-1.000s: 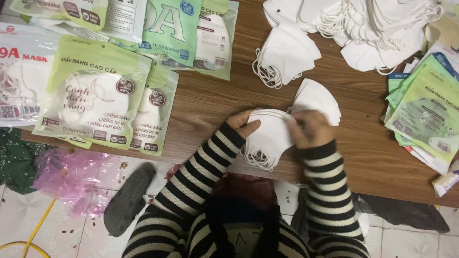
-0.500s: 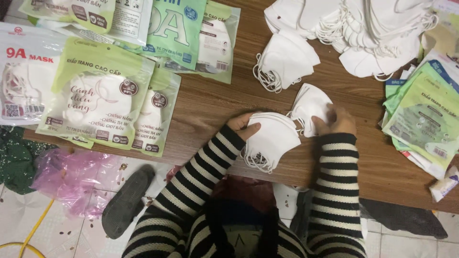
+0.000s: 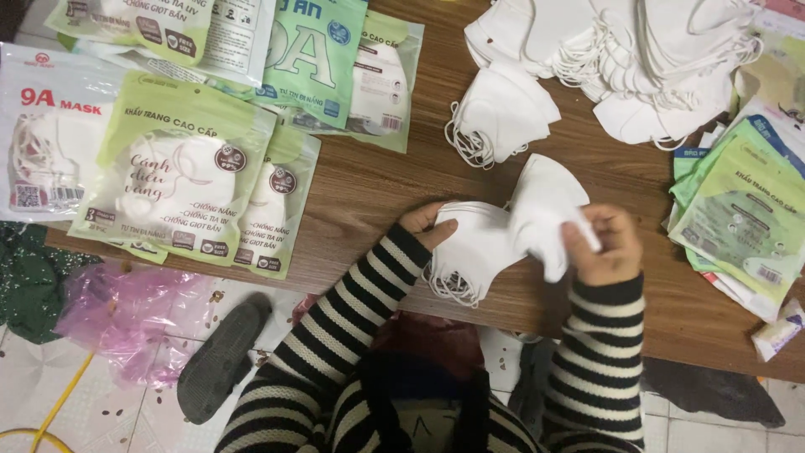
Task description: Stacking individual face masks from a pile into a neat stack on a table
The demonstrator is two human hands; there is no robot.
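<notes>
both hands gripped white folded face masks at the table's near edge: left hand [image 3: 426,225] closed its fingers on a small stack of masks [image 3: 470,252], thumb on top, ear loops hanging off the stack's lower end toward the striped sleeve. right hand [image 3: 605,245] pinched a single mask [image 3: 545,205] by its lower corner, fingers narrow around it. compared with half a second earlier, the single mask had lifted and swung right of the stack, now tilted up and overlapping the stack's right end; a second ago both hands sat together on the stack. looked like one mask being separated or added, cannot tell which.

masks were soft, matte, cup-folded fabric with thin elastic loops. beyond the grip lay a smaller mask bundle [image 3: 501,113] and a big loose heap of masks [image 3: 654,59]. left of the grip sat glossy green-and-white filled packets [image 3: 180,176]; right of it, a fan of flat empty pouches [image 3: 742,222]. wooden table [image 3: 369,189] was smooth brown laminate.
</notes>
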